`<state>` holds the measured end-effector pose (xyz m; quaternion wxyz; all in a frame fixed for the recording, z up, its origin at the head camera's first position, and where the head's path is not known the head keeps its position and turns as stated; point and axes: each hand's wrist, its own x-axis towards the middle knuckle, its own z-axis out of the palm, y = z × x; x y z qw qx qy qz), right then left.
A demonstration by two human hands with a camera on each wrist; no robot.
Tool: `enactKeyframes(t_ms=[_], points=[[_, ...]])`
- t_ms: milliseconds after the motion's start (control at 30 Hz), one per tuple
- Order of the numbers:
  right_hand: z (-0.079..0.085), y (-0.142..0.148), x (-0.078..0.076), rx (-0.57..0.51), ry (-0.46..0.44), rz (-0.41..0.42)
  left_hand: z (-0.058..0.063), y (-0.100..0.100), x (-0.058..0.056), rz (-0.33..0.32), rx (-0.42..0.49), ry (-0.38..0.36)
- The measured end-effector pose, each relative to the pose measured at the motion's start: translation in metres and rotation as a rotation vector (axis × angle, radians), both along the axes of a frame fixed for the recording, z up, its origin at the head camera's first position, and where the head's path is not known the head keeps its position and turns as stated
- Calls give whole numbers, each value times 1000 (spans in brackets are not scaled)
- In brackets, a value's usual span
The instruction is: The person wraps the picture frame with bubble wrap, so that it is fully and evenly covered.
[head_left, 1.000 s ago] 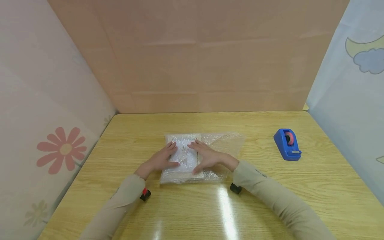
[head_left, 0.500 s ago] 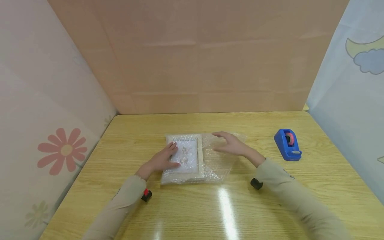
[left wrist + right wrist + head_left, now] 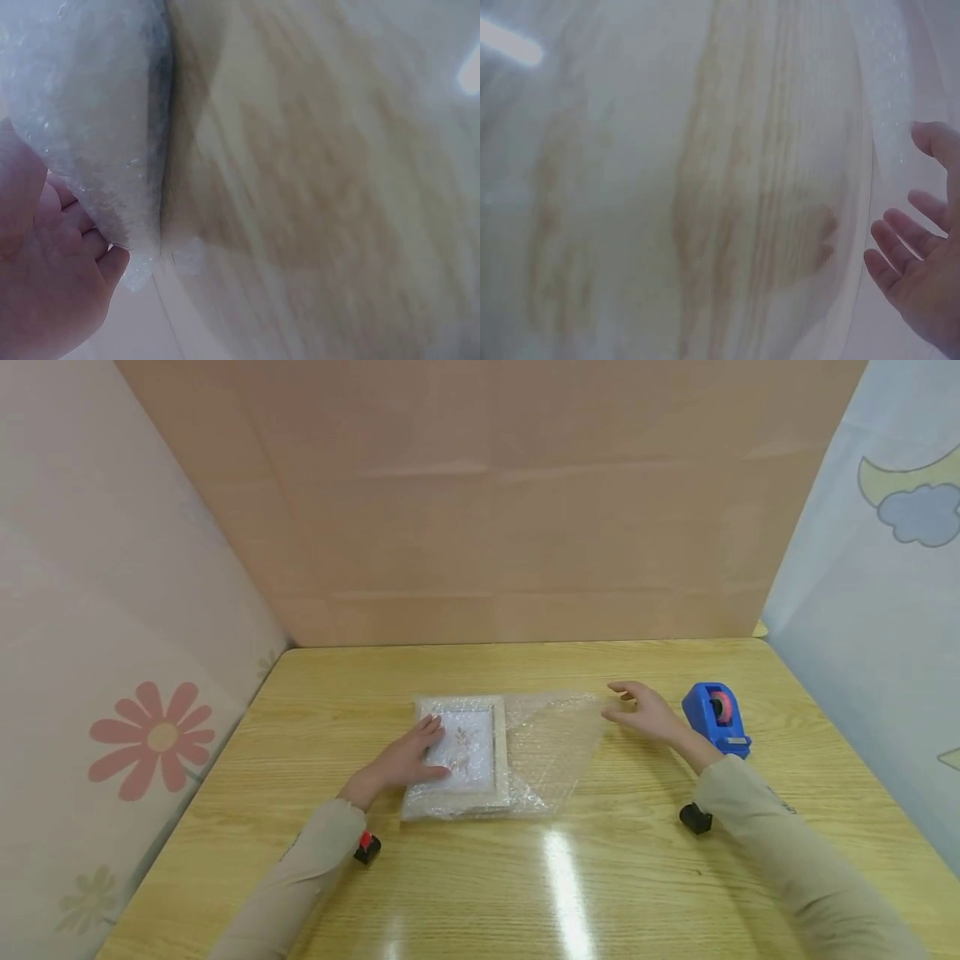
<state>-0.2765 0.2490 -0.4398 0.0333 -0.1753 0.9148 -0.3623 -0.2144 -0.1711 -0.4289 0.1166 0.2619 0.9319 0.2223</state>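
A light-coloured picture frame (image 3: pixel 501 752) with a small plant print lies flat on the table, covered by clear bubble wrap (image 3: pixel 558 752). The wrap extends past the frame to the right as a flat, see-through flap. My left hand (image 3: pixel 405 758) rests on the frame's left side with fingers and thumb spread over the wrap; the left wrist view shows the hand against the wrapped edge (image 3: pixel 112 150). Beyond the flap's right end, my right hand (image 3: pixel 648 714) hovers with its fingers apart and holds nothing. In the right wrist view its fingers are near the bubble wrap (image 3: pixel 891 90).
A blue tape dispenser (image 3: pixel 716 718) with a pink roll stands right of my right hand. The wooden table (image 3: pixel 480 893) has a board (image 3: pixel 480 527) along its back. Patterned walls rise at the left and right.
My right hand has lifted off the frame and moved right, across the wrap flap to its far end near the tape dispenser. The left hand has stayed in place.
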Motion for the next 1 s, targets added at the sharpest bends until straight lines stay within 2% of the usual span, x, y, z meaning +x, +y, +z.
enactKeyframes(t_ms=[267, 433, 500, 567, 833, 1000], points=[[-2, 0, 2, -56, -105, -12, -2, 0, 0, 7, 28, -8], [-4, 1, 2, -204, -237, -41, -4, 0, -1, 13, 29, -18], [-4, 0, 3, -261, -257, -51, -5, 0, -1, 15, 28, -17], [-2, -1, 4, -313, -258, -62, -5, 0, -2, 14, 32, -15], [15, -19, 5, -466, -143, -23, -3, -1, -2, 8, 18, -10], [32, -44, 6, -538, -142, -7, -2, -1, -1, 11, 17, -18]])
